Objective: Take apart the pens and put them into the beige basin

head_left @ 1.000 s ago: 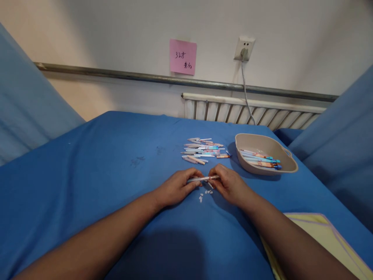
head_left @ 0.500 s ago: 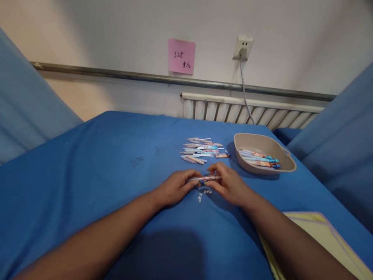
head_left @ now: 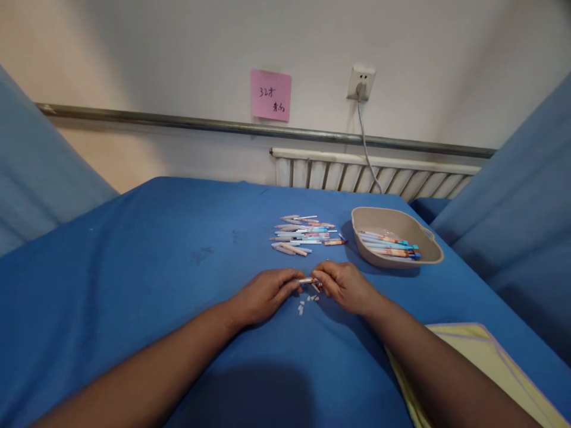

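Note:
Between my hands is a pen (head_left: 306, 280), light with reddish-brown marks. My left hand (head_left: 271, 292) pinches its left end with thumb and fingers. The fingers of my right hand (head_left: 342, 285) close round its right end, where a thin pale piece sticks out below; the fingers partly hide this end. Small white bits (head_left: 301, 307) lie on the blue sheet just below the pen. Beyond my hands, a row of loose pen parts (head_left: 298, 235) in grey, peach and blue lies across the sheet, with an orange-brown piece at its right end.
A beige basket (head_left: 397, 217) with several pens (head_left: 388, 245) stands on the right of the blue-sheeted surface (head_left: 147, 255). A yellow cloth (head_left: 468, 345) lies under my right forearm. Behind are a metal rail (head_left: 200, 123), a radiator (head_left: 330, 169) and a plugged-in cord (head_left: 363, 128). Curtains hang at both sides.
My right hand has turned and closed more tightly over the pen's right end, so less of the pen shows. A thin pale piece now juts out below it. The view has shifted slightly.

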Available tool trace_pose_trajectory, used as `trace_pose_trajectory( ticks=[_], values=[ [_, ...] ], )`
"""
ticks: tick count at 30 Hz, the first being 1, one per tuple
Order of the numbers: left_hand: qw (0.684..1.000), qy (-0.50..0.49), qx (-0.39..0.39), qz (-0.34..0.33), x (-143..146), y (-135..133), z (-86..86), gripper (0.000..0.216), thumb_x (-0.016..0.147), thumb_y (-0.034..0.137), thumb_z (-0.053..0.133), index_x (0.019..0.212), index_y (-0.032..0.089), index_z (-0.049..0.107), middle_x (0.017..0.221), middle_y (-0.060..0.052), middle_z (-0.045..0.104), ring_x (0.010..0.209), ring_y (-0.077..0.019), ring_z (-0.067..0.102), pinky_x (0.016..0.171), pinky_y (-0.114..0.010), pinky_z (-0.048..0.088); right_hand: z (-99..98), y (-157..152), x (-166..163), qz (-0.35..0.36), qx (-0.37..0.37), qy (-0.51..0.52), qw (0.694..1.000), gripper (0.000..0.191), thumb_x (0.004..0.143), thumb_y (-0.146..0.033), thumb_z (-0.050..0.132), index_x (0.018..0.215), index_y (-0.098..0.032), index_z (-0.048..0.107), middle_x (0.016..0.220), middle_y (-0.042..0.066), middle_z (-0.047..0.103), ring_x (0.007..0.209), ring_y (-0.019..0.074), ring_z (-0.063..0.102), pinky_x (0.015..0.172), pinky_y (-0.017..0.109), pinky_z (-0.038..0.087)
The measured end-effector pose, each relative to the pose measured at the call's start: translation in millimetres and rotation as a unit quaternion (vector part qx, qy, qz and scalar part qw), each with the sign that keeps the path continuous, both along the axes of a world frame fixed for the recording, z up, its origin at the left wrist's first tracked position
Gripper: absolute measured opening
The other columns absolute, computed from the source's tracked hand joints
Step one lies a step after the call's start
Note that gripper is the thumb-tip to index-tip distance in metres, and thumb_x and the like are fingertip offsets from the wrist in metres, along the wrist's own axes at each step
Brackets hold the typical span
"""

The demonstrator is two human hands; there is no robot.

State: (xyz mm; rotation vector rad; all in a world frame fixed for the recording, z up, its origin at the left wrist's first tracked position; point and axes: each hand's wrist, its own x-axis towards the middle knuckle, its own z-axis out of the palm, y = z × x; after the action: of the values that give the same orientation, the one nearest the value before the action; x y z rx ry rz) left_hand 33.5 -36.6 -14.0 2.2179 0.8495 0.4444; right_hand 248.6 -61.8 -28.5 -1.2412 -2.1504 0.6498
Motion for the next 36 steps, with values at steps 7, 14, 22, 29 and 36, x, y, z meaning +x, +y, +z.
trace_pose_trajectory(
  ticks=[7, 14, 22, 29, 36],
  values=[
    [0.999, 0.009, -0.031, 0.028, -2.6, 6.7, 0.2, 0.033, 0.094, 0.038, 0.036, 0.095, 0.019, 0.062, 0.084, -0.001, 0.065, 0.076, -0.0137, 0.058, 0.073, -0.023, 0.044, -0.6, 1.2, -1.4, -0.011, 0.068, -0.01, 0.998, 0.006, 0.089, -0.023, 0.05, 0.087, -0.02, 0.055, 0.081, 0.003, 0.062, 0.074, 0.015, 0.057, 0.066, 0.025, 0.042],
    [1.0, 0.0, 0.014, 0.023, -1.7, 0.1, 1.1, 0.03, 0.092, 0.039, 0.041, 0.107, 0.024, 0.062, 0.098, -0.003, 0.068, 0.089, -0.0175, 0.06, 0.081, -0.026, 0.043, 0.5, 5.2, 0.6, -0.017, -0.009, -0.017, 1.0, 0.034, 0.095, -0.035, 0.04, 0.07, -0.019, 0.058, 0.062, 0.0, 0.06, 0.059, 0.0122, 0.056, 0.059, 0.023, 0.04],
    [0.996, -0.054, -0.01, 0.065, -3.9, 6.1, -3.2, 0.024, 0.088, 0.035, 0.049, 0.101, 0.02, 0.063, 0.097, -0.002, 0.068, 0.089, -0.0174, 0.061, 0.081, -0.027, 0.045, 3.5, -1.4, -1.8, -0.004, 0.071, 0.047, 0.996, 0.007, 0.088, -0.025, 0.052, 0.086, -0.02, 0.055, 0.083, 0.004, 0.061, 0.076, 0.0154, 0.057, 0.067, 0.026, 0.043],
    [0.99, -0.014, 0.126, 0.066, -4.0, -2.3, 0.3, 0.023, 0.089, 0.033, 0.049, 0.105, 0.022, 0.062, 0.096, -0.004, 0.068, 0.09, -0.0181, 0.06, 0.082, -0.028, 0.043, -3.0, 2.0, -4.0, -0.026, -0.075, 0.119, 0.99, 0.017, 0.088, -0.029, 0.051, 0.075, -0.019, 0.056, 0.062, -0.002, 0.058, 0.054, 0.0103, 0.051, 0.052, 0.021, 0.038],
    [0.985, -0.022, 0.153, 0.07, -5.4, -1.4, -0.9, 0.02, 0.089, 0.029, 0.05, 0.103, 0.02, 0.062, 0.095, -0.003, 0.067, 0.086, -0.0159, 0.061, 0.078, -0.026, 0.045, -2.5, 0.7, -5.8, -0.031, -0.132, 0.141, 0.981, 0.026, 0.087, -0.038, 0.05, 0.071, -0.018, 0.054, 0.055, -0.005, 0.05, 0.043, 0.0068, 0.042, 0.042, 0.018, 0.032]
  ],
)
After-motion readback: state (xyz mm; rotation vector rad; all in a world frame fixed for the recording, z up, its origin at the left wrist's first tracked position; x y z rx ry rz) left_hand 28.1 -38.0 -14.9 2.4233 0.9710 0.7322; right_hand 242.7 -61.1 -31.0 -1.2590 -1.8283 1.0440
